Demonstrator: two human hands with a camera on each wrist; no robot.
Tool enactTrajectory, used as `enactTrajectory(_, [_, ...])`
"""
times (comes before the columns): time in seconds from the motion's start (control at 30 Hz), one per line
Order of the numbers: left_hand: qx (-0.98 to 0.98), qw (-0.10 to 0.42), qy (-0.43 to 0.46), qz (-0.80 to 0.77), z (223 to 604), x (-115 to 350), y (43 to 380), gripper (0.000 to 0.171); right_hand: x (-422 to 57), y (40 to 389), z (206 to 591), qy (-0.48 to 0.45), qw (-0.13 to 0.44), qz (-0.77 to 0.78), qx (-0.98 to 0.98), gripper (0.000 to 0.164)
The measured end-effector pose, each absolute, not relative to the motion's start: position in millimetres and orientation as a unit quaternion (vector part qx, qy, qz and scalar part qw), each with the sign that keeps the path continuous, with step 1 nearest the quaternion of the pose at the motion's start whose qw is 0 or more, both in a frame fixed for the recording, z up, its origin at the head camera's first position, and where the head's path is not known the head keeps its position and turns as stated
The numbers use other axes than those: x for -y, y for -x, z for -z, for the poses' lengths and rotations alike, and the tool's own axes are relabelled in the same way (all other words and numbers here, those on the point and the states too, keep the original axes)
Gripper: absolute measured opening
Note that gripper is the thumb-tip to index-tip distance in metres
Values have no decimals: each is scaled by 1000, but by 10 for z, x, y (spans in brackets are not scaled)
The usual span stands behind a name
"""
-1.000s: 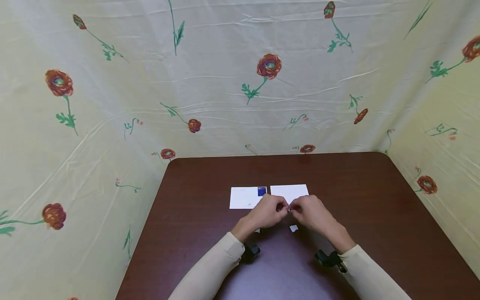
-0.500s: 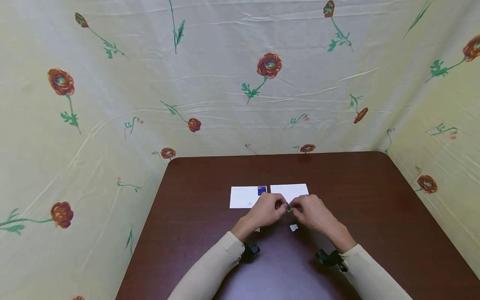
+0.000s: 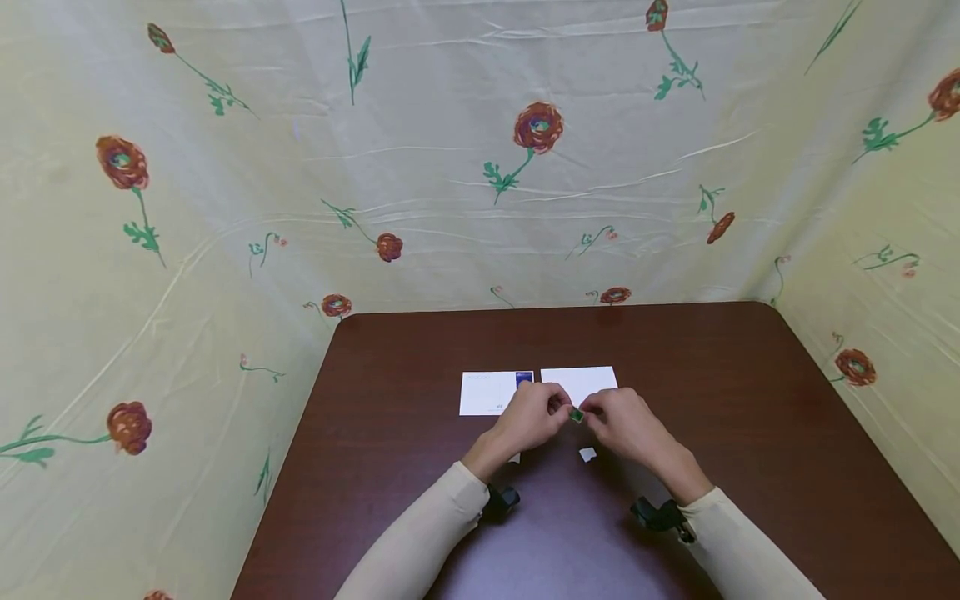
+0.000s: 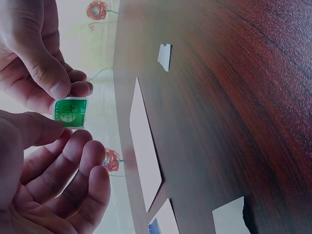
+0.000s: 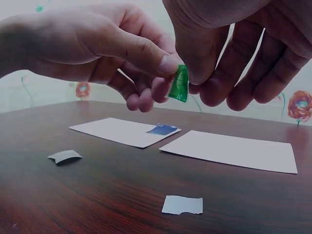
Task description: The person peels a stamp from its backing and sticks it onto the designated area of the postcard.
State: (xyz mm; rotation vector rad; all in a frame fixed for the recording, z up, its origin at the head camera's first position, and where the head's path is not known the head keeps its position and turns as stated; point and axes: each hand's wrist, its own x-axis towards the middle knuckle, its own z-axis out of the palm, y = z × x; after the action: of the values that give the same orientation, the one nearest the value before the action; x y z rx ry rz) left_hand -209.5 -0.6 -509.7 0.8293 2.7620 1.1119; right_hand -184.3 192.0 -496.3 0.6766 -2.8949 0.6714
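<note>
Between my two hands, above the table, is a small green postage stamp (image 4: 70,113) with a pale perforated edge. My left hand (image 3: 531,414) pinches one side of it between thumb and fingertips. My right hand (image 3: 622,423) pinches the opposite side the same way. Below and beyond them lie two white cards side by side. The left card (image 3: 482,393) has a dark blue stamp (image 5: 163,129) in its upper right corner. The right card (image 5: 234,151) is plain white on the part that shows, and my hands cover its lower edge in the head view.
Two small torn scraps of white paper lie nearer me: the right scrap (image 3: 587,454) and the left scrap (image 5: 65,156), which my left wrist mostly hides in the head view. The brown table (image 3: 405,350) meets a flowered cloth (image 3: 450,167) at its far edge.
The green stamp has turned and come into view between my fingertips; a second ago its green face could not be seen. Both hands stay almost in place.
</note>
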Motion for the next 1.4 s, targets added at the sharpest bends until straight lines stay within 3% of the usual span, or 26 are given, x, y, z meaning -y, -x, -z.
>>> enactTrajectory(0.63, [-888, 17, -269, -372, 5106, -15, 2117, 7, -2000, 1858, 4936, -177, 37, -244, 953, 5])
enactTrajectory(1.4, [-887, -29, -259, -382, 4900, -249, 2289, 9, -2151, 2033, 4732, -156, 108, -265, 945, 8])
